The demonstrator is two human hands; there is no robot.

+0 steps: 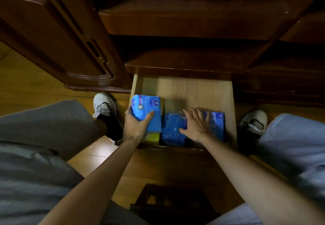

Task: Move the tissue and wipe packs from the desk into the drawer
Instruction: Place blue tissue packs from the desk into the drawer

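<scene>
Where both bare forearms reach forward over the knees, a dark stool (173,205) sits nearest on the wood floor (26,87). Past it, the open drawer (186,89), pale inside. Left hand (136,124) clasps a light blue tissue pack (149,110) at the drawer's left side: thumb across its top face, fingers wrapped round the left edge, ring on one finger. That pack lies over something yellow (153,136). Right hand (195,124) spread flat, palm down, pressing on a darker blue wipe pack (171,129) in the drawer's middle; fingers extend toward another blue pack (217,121) on the right, touching or not I cannot tell. White shoes (103,106) flank the drawer. Far end of the drawer floor bare. Beyond, dark wooden cabinet (175,22).
</scene>
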